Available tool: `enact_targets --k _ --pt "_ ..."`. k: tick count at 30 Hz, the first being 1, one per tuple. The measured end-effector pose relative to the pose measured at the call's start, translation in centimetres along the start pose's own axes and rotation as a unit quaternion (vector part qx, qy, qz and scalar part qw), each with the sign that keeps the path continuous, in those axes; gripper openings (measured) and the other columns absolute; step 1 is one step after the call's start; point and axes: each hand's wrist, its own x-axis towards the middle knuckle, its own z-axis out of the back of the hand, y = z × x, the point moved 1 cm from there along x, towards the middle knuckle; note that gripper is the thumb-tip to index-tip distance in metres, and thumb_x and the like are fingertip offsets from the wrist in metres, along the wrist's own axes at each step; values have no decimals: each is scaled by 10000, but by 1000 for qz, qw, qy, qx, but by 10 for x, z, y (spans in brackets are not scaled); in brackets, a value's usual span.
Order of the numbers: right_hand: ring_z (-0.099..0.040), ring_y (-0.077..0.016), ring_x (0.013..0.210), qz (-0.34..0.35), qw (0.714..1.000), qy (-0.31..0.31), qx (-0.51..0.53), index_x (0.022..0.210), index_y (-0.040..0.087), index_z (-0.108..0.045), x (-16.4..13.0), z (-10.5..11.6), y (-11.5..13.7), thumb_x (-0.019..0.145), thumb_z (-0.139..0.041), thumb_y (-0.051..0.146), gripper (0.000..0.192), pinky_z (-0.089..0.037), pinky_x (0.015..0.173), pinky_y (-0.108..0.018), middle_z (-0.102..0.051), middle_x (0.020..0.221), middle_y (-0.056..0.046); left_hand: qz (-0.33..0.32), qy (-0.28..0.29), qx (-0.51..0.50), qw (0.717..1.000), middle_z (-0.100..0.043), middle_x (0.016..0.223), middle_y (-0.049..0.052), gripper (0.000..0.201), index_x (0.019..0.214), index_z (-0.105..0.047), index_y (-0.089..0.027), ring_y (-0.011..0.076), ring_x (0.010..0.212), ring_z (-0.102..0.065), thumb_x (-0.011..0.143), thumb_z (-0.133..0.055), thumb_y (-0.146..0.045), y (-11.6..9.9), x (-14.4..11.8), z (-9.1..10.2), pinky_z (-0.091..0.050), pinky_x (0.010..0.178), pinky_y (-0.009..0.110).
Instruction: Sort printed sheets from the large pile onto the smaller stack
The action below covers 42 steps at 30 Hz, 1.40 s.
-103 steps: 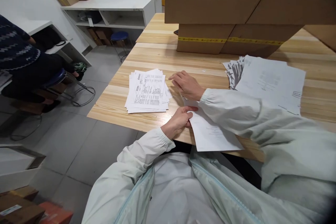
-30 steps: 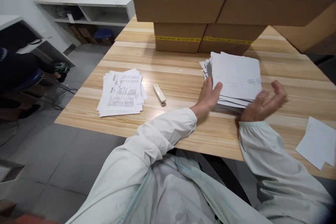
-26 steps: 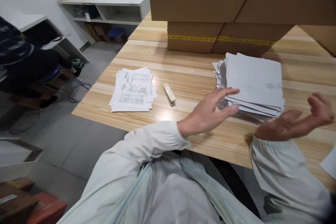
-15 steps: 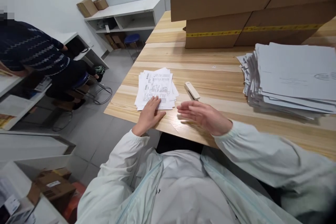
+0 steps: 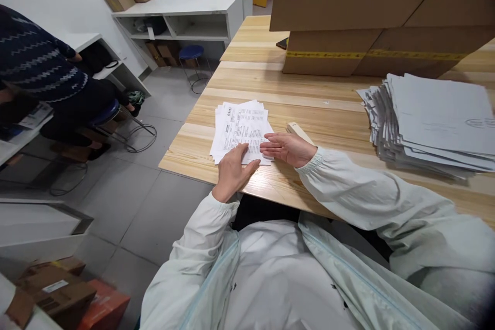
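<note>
fingers point(image 5: 247, 148) of both hands lie flat on printed sheets point(image 5: 240, 126).

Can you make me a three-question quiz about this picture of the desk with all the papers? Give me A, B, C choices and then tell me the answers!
1. Where does the printed paper stack lie?
A. near the table's left front edge
B. on the floor
C. on the white shelf

2. What colour is the tape on the cardboard box?
A. blue
B. yellow
C. red

3. What are both hands doing?
A. lifting a box
B. resting flat, open, on the printed stack's near edge
C. hanging off the table

Answers:
1 A: the stack sits on the wooden table by its left front corner.
2 B: a yellow strip runs along the box.
3 B: the left hand and right hand lie open, fingers touching the sheets.
</note>
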Motion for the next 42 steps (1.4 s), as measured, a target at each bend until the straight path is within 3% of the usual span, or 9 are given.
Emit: enact_targets --k 5,10,15,19,24,28,30,35,42 --pt "-694 -155 794 9 999 25 23 1021 157 -588 7 -5 4 928 -547 150 102 -584 794 -286 -729 926 -113 7 7 -14 1000 -693 1293 76 586 1312 -523 -246 275 1195 -657 804 -740 -439 0 0 1 -520 965 372" --pt "-689 -143 840 52 997 53 26 988 151 -646 12 -11 5 894 -572 94 133 -579 866 -294 -748 937 -85 31 13 -48 998 -732 1232 43 409 1257 -553 -273 249 1164 -683 881 -672 -384 1 4 5 -515 965 369" --pt "-690 -134 814 76 995 56 36 887 151 -675 16 -10 0 868 -572 26 163 -578 871 -288 -751 874 -72 70 23 -101 992 -776 1114 6 257 1085 -645 -285 235 1113 -710 842 -719 -323 6 13 13 -516 969 358" --pt "-692 -116 776 101 992 49 52 860 159 -676 18 -9 -8 841 -618 12 159 -589 823 -260 -744 852 -55 91 24 -162 982 -795 1007 -1 229 1046 -681 -273 214 1027 -732 834 -708 -355 13 19 15 -538 875 309" --pt "-683 -102 643 107 993 -12 50 843 159 -603 25 -10 -19 825 -653 -5 172 -603 646 -219 -687 704 -5 107 -26 -165 980 -750 784 -14 179 843 -695 -204 165 761 -703 871 -604 -356 16 16 15 -506 734 264" --pt "-693 -129 595 84 996 13 26 903 125 -614 31 -12 -25 915 -623 118 16 -593 525 -225 -713 730 -55 84 17 -236 968 -772 944 21 186 796 -685 -187 197 966 -706 841 -639 -362 18 9 15 -508 881 284" --pt "-692 -125 593 85 995 41 12 881 93 -648 34 -12 -26 939 -613 181 111 -591 512 -211 -723 750 -82 74 38 -259 962 -772 1046 48 213 836 -701 -187 217 1064 -691 846 -650 -393 19 9 16 -493 953 306" --pt "-691 -126 585 103 993 49 1 884 74 -688 40 -13 -29 878 -701 174 101 -591 498 -205 -732 753 -84 69 39 -282 956 -769 955 57 319 897 -692 -189 206 965 -713 922 -555 -475 21 21 19 -511 881 311" --pt "-696 -135 594 112 993 47 -11 881 80 -697 41 -15 -30 817 -767 172 132 -589 479 -207 -737 755 -79 88 29 -309 946 -768 926 66 296 878 -658 -181 211 942 -723 915 -574 -462 21 24 15 -511 856 307"
